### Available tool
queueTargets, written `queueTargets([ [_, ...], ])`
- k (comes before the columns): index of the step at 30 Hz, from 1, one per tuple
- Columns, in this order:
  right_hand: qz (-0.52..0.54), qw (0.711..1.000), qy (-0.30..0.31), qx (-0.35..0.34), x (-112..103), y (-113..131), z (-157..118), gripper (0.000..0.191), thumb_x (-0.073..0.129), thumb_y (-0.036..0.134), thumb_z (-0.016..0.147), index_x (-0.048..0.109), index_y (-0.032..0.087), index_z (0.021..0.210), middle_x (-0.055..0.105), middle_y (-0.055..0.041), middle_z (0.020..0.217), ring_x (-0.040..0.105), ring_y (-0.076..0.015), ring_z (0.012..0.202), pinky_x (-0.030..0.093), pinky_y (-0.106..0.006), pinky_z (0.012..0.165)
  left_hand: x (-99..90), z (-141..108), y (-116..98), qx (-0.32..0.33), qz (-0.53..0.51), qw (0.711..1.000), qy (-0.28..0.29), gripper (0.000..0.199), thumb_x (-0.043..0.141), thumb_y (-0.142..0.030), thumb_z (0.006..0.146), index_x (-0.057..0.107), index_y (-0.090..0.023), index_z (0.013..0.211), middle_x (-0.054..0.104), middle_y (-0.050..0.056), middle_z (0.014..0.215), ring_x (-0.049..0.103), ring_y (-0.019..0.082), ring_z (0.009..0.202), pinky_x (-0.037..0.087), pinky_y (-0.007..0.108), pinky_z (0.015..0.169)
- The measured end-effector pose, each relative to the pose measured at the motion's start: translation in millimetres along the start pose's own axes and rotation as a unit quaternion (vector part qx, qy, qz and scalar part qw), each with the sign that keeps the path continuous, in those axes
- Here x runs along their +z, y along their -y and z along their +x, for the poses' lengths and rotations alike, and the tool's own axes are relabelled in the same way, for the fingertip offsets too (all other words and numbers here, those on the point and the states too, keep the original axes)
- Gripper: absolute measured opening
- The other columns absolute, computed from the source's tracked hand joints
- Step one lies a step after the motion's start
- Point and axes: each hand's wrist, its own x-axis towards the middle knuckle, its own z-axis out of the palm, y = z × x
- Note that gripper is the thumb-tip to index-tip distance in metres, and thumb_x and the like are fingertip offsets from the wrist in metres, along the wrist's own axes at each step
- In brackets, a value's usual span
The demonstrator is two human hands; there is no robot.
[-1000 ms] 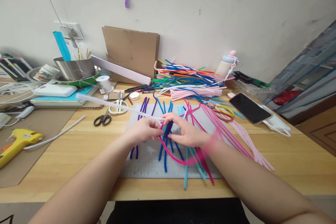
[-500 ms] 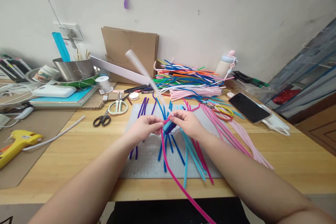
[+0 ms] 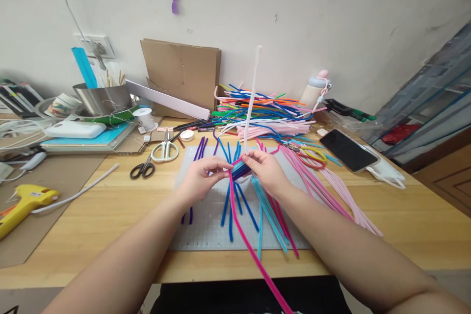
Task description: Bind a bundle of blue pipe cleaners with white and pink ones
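Between both hands is a small woven piece [image 3: 241, 169] of blue, purple and light blue pipe cleaners with a pink edge. My left hand [image 3: 208, 175] pinches the pink pipe cleaner [image 3: 243, 240] at the piece's left end; its long tail hangs down toward the front edge. My right hand [image 3: 262, 167] grips the right end, fingers closed. A white pipe cleaner [image 3: 251, 103] stands almost upright from there. Below lies a grey cutting mat [image 3: 206, 235] with blue [image 3: 231, 216], light blue [image 3: 270, 216] and purple pipe cleaners [image 3: 200, 149] spread over it.
Scissors [image 3: 165, 149] and black-handled scissors [image 3: 143, 169] lie left of the mat, a yellow glue gun [image 3: 29, 201] farther left. Behind is a pile of coloured pipe cleaners [image 3: 265, 108]. Pink strands [image 3: 320, 186] and a phone [image 3: 349, 149] lie at the right.
The white pipe cleaner has swung from leaning left to nearly upright. The woven piece has turned slightly, showing more light blue, and my left fingers have shifted a little on the pink strand.
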Motion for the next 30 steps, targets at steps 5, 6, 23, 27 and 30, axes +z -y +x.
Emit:
queueTargets([
  [5, 0.004, 1.000, 0.005, 0.012, 4.5, 2.1, -2.8, 0.030, 0.063, 0.042, 0.070, 0.058, 0.014, 0.077, 0.061, 0.0002, 0.065, 0.059, -0.0118, 0.056, 0.051, -0.027, 0.056, -0.8, 0.0, 2.3, 0.017, 0.061, 0.998, 0.000, 0.011, 0.060, -0.028, 0.074, 0.064, -0.019, 0.080, 0.064, 0.004, 0.082, 0.058, 0.015, 0.077, 0.045, 0.025, 0.067],
  [6, -0.003, 1.000, 0.007, 0.011, 5.2, 2.2, -3.4, 0.030, 0.063, 0.042, 0.070, 0.058, 0.014, 0.077, 0.062, -0.0001, 0.065, 0.059, -0.0118, 0.056, 0.051, -0.026, 0.056, -0.6, -0.2, 3.0, 0.016, 0.065, 0.998, 0.000, 0.012, 0.061, -0.028, 0.073, 0.064, -0.018, 0.078, 0.064, 0.004, 0.081, 0.058, 0.015, 0.075, 0.044, 0.025, 0.066],
  [23, 0.010, 1.000, -0.026, 0.014, 12.9, -0.3, -9.0, 0.028, 0.064, 0.041, 0.069, 0.059, 0.015, 0.078, 0.065, -0.0013, 0.064, 0.062, -0.0144, 0.055, 0.052, -0.028, 0.055, 5.4, -1.9, 4.7, -0.056, 0.005, 0.998, -0.042, 0.021, 0.063, -0.034, 0.070, 0.060, -0.015, 0.080, 0.063, 0.003, 0.074, 0.059, 0.014, 0.069, 0.047, 0.027, 0.067],
  [27, -0.008, 0.999, -0.034, -0.013, 12.2, -0.2, -9.6, 0.028, 0.062, 0.042, 0.071, 0.061, 0.015, 0.079, 0.066, -0.0018, 0.069, 0.062, -0.0147, 0.059, 0.053, -0.028, 0.057, 8.1, -1.9, 5.3, -0.074, -0.043, 0.996, -0.037, 0.035, 0.063, -0.034, 0.071, 0.061, -0.014, 0.099, 0.066, 0.006, 0.083, 0.062, 0.017, 0.075, 0.049, 0.029, 0.071],
  [30, -0.007, 0.999, -0.042, -0.012, 13.2, 0.7, -10.1, 0.028, 0.064, 0.042, 0.069, 0.062, 0.016, 0.077, 0.066, -0.0013, 0.067, 0.062, -0.0144, 0.057, 0.053, -0.028, 0.057, 7.6, -2.0, 3.8, -0.049, -0.013, 0.998, -0.040, 0.028, 0.061, -0.035, 0.072, 0.066, -0.016, 0.093, 0.068, 0.007, 0.085, 0.062, 0.017, 0.077, 0.049, 0.029, 0.072],
])
